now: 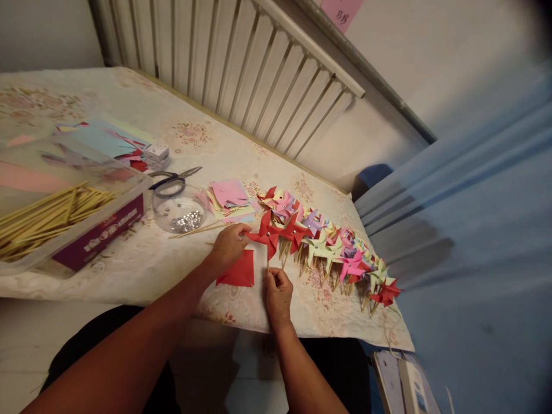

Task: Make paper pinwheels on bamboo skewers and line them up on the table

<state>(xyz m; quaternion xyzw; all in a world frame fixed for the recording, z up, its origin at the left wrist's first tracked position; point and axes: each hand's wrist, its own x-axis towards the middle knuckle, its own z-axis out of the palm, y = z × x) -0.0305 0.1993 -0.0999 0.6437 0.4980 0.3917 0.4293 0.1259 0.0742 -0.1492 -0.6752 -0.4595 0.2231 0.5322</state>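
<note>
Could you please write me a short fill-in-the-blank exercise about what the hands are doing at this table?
1. The left hand touches a pinwheel whose colour is ____.
2. The right hand pinches the pinwheel's thin wooden ____.
3. The scissors lie just behind a clear round ____ holding small silvery pieces.
4. The finished pinwheels lie in a row to the ____ of both hands.

Missing words: red; stick; bowl; right
</note>
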